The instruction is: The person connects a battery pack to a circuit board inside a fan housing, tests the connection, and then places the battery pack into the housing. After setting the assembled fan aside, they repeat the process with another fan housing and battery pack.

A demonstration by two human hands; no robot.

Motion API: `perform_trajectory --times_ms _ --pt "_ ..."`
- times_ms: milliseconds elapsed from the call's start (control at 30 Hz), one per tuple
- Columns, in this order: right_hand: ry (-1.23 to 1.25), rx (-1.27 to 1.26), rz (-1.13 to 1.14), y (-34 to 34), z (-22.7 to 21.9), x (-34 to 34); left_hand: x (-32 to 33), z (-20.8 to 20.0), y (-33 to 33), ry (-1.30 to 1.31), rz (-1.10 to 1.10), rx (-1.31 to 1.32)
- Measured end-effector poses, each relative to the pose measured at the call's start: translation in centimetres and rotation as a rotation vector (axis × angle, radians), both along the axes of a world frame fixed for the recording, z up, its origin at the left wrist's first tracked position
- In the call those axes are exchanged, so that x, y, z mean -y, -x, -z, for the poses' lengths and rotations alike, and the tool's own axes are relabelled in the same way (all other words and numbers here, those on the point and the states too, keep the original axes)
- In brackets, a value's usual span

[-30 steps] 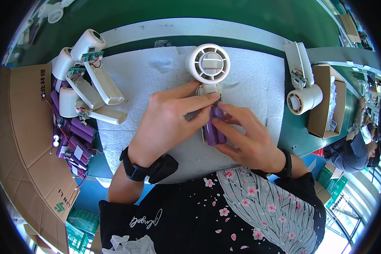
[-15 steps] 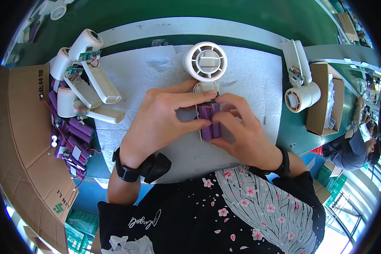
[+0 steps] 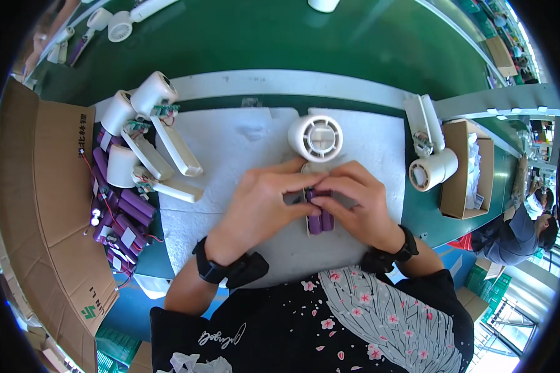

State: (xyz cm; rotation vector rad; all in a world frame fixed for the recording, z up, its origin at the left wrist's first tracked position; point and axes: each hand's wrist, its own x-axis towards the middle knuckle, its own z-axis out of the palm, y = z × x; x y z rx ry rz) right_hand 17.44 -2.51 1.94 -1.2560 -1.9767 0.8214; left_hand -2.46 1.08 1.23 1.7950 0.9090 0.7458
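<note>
On the white pad [image 3: 242,149] in front of me, I am pressing the purple batteries [image 3: 320,219] down into the handle of the white fan [image 3: 316,138]. My left hand [image 3: 261,205] and right hand [image 3: 361,202] are both pinching the pack, fingertips touching above it. A moment ago the batteries were lying looser, more exposed; now my hands are closing over them, so seating seems nearly done. More fans [image 3: 140,133] are waiting to my left, beside spare batteries [image 3: 121,221] and a box [image 3: 40,205].

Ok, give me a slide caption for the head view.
Both hands, left hand and right hand, press purple battery cells into a white fan.
</note>
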Motion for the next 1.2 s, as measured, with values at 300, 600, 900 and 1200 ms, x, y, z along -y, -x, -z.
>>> perform_trajectory --times_ms 300,600,900,1200 --pt "-0.051 0.113 -0.111 -1.0 -0.8 -0.1 -0.1 -0.5 0.0 -0.023 0.029 -0.062" --pt "-0.148 0.365 -0.256 -0.3 -3.1 2.3 0.0 0.2 0.2 -0.062 0.04 -0.042" --pt "-0.229 0.497 -0.212 0.4 -2.6 2.0 0.2 0.3 0.0 -0.084 -0.014 0.012" --pt "-0.237 0.618 0.368 -2.8 -2.0 -6.9 0.1 1.2 0.2 -0.292 -0.159 -0.009"
